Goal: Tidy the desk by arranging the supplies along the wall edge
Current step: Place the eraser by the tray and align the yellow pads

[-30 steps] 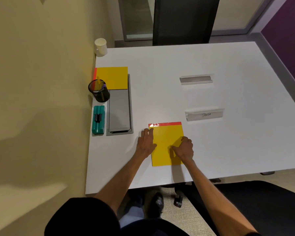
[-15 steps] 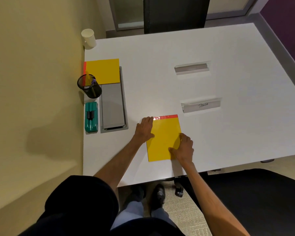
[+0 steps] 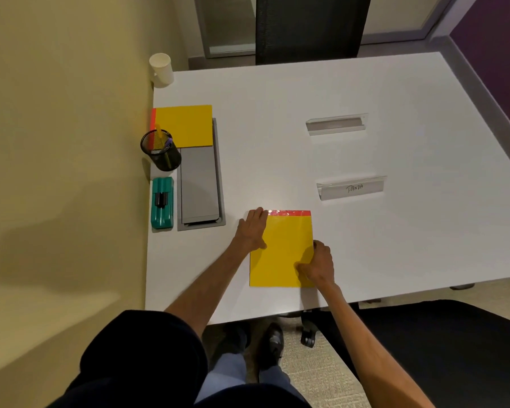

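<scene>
Hands on yellow pad [image 3: 283, 254], lower centre.
Left hand [image 3: 252, 231] flat on it; right hand [image 3: 317, 265] curled round its right edge.

a red-edged yellow pad [image 3: 280, 251] is laid flat near the front edge of the counter [image 3: 365, 83]; a second pad [image 3: 186, 125], a mesh pen cup [image 3: 161, 153] and a teal tool [image 3: 162, 203] are lined along the wall [image 3: 56, 113].

Ahead and to the left of the left hand [image 3: 251, 231] a grey cable hatch [image 3: 200, 184] lies flat; further left rises a beige wall [image 3: 56, 142]. Far ahead of it stands a black mesh chair back [image 3: 309, 28]. Far ahead and right of the right hand [image 3: 318, 266] is a purple wall [image 3: 495, 39]. Nearer than that hand, lower down, are a caster wheel [image 3: 308, 338], a dark shoe [image 3: 273, 346] and pale carpet [image 3: 315, 387].
</scene>
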Demonstrator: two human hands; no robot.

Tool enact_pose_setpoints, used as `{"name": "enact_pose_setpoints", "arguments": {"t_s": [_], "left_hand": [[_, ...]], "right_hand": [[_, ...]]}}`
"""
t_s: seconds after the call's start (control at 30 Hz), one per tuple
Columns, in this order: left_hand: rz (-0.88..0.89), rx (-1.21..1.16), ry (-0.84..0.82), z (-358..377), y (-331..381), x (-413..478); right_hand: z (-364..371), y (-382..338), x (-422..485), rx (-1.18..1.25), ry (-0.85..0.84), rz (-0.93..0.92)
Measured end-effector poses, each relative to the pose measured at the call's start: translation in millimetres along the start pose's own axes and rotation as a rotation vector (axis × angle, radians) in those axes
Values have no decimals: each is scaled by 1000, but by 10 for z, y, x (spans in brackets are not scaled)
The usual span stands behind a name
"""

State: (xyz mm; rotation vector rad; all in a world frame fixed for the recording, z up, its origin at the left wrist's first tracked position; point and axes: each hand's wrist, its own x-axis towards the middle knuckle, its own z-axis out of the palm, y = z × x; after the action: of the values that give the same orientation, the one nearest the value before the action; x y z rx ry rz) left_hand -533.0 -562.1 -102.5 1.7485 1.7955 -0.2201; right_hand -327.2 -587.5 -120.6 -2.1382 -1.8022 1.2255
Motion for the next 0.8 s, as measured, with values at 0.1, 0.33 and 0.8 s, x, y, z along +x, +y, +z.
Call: {"name": "enact_pose_setpoints", "arguments": {"t_s": [0.1,0.33,0.8], "left_hand": [[5,68,-34,2,-45,-18],[-129,-133,46,24,-237,-210],[-268,-1065,453,-38,-657,-1054]], "right_hand": [[-20,15,-19,5,-25,-7],[-19,-58,-70,-15,-68,-26],[13,-779,-43,84,74,-141]]}}
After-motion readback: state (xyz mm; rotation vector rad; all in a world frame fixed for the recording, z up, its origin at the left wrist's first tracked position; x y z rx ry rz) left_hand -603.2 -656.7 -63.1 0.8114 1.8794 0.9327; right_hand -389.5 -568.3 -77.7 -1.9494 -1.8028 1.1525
